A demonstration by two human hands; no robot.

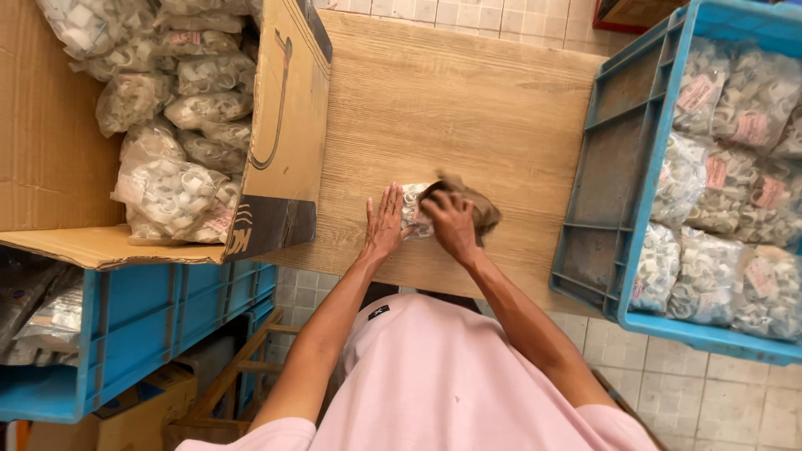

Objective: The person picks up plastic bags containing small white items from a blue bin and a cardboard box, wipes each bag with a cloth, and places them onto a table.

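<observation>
Seen from the head camera, a person in a pink shirt works at a wooden table (468, 108), both bare hands on one small clear plastic bag (415, 210) packed with pale ring-shaped parts. The bag lies near the table's front edge, directly between the two hands and partly hidden by them. The left hand (386, 224) lies flat, fingers stretched out and spread, its fingertips pressing the bag's left end; it grips nothing. The right hand (452, 224) is curled over the bag's right side, fingers bent down onto it beside a crumpled brown piece of paper or cloth (478, 206) that sits just beyond the knuckles; whether the fingers pinch the bag or that brown piece cannot be told.

One bag is in hand. Well to the left of the left fingers, an open cardboard box (284, 125) holds roughly a dozen similar bags, heaped so that an exact count is not possible. Well to the right of the right fingers, a blue plastic crate (618, 167) holds about ten more, each with a pinkish label, leaving its near-left portion bare. Below the box, a second blue crate (142, 326) sits on a lower level. Pale floor tiles show around the table.
</observation>
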